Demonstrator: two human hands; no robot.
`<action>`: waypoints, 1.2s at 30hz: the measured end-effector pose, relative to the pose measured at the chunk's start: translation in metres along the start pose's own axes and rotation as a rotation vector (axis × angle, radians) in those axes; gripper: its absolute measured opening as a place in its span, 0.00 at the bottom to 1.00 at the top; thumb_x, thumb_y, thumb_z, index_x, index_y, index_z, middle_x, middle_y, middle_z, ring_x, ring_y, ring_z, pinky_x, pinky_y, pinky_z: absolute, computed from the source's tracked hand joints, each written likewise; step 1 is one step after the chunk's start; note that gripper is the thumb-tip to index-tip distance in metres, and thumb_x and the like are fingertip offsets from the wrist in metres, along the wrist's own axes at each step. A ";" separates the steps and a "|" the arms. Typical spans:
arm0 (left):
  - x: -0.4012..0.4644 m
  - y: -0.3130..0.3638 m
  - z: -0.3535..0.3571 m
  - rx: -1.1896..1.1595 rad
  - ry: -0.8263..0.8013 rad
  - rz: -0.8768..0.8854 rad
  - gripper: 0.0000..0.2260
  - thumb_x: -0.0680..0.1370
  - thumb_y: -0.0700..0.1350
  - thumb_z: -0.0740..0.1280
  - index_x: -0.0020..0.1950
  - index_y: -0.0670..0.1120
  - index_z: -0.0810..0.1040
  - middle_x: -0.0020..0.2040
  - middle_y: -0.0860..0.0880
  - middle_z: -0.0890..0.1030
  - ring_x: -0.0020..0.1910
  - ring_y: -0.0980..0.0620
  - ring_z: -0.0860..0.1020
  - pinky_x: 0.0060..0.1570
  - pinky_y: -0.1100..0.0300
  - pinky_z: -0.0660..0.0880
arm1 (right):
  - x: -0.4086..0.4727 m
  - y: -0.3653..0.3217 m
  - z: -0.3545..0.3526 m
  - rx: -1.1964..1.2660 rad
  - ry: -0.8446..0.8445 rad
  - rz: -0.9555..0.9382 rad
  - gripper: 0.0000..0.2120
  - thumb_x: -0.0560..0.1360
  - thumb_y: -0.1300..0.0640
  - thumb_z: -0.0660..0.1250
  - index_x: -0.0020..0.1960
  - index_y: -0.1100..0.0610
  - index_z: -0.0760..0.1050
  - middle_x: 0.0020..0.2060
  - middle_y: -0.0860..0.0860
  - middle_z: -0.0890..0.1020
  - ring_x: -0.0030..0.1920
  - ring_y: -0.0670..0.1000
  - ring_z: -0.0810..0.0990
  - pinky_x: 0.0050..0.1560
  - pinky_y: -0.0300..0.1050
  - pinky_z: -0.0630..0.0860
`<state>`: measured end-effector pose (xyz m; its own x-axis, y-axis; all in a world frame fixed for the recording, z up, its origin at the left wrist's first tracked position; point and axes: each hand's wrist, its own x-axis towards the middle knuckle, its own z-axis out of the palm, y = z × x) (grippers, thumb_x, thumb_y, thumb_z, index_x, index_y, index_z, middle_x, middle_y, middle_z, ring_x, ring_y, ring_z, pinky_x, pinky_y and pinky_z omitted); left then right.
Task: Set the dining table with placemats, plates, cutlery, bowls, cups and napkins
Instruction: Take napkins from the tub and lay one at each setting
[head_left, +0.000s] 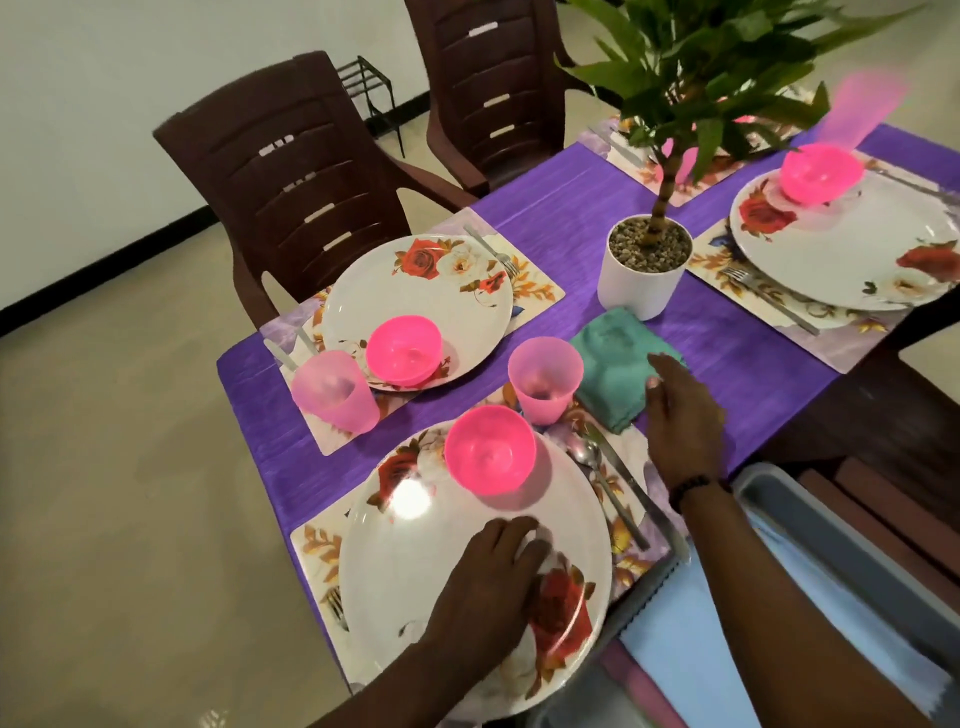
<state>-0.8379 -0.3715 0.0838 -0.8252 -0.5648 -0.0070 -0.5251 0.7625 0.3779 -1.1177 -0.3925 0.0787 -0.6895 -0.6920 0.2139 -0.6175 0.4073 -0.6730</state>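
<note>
The near floral plate (415, 561) lies on a flowered placemat (317, 545) with a pink bowl (489, 450) on its far rim. My left hand (493, 571) rests flat on this plate, holding nothing. A folded teal napkin (608, 364) lies on the purple runner (727, 353) beside a pink cup (543, 376). My right hand (680, 410) covers the napkin's right edge, fingers curled onto the cloth. A spoon (587, 457) and a knife (634, 493) lie right of the plate, and a fork (336, 605) peeks out at its left.
A second setting (415, 306) with bowl, cup and cutlery lies at the far left, a third (841, 239) at the far right. A potted plant (644, 265) stands mid-table. Two brown chairs (291, 176) stand behind. A grey bin (810, 525) with folded cloths sits at my right.
</note>
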 end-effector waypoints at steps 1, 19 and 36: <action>0.006 0.008 -0.001 -0.004 0.003 0.046 0.19 0.71 0.46 0.75 0.62 0.49 0.77 0.64 0.48 0.78 0.60 0.48 0.77 0.56 0.57 0.77 | -0.016 0.003 -0.009 0.009 0.086 0.012 0.16 0.80 0.54 0.56 0.64 0.56 0.75 0.62 0.55 0.79 0.61 0.59 0.75 0.60 0.54 0.68; 0.013 0.119 0.119 -0.118 -0.397 0.326 0.12 0.76 0.41 0.65 0.59 0.44 0.76 0.55 0.43 0.77 0.53 0.41 0.77 0.52 0.47 0.74 | -0.347 0.148 -0.090 -0.127 0.148 0.969 0.13 0.75 0.64 0.66 0.59 0.62 0.77 0.54 0.61 0.78 0.53 0.64 0.78 0.55 0.51 0.73; 0.060 0.125 0.194 0.148 -0.519 0.219 0.13 0.72 0.32 0.69 0.55 0.43 0.79 0.50 0.43 0.79 0.48 0.41 0.80 0.43 0.51 0.77 | -0.331 0.229 -0.075 -0.554 -0.058 0.613 0.18 0.61 0.73 0.72 0.49 0.63 0.81 0.42 0.61 0.81 0.40 0.62 0.79 0.40 0.50 0.78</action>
<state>-0.9931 -0.2491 -0.0491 -0.8921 -0.1888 -0.4105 -0.3234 0.9012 0.2884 -1.0591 -0.0262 -0.0931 -0.9533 -0.2750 -0.1248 -0.2458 0.9467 -0.2084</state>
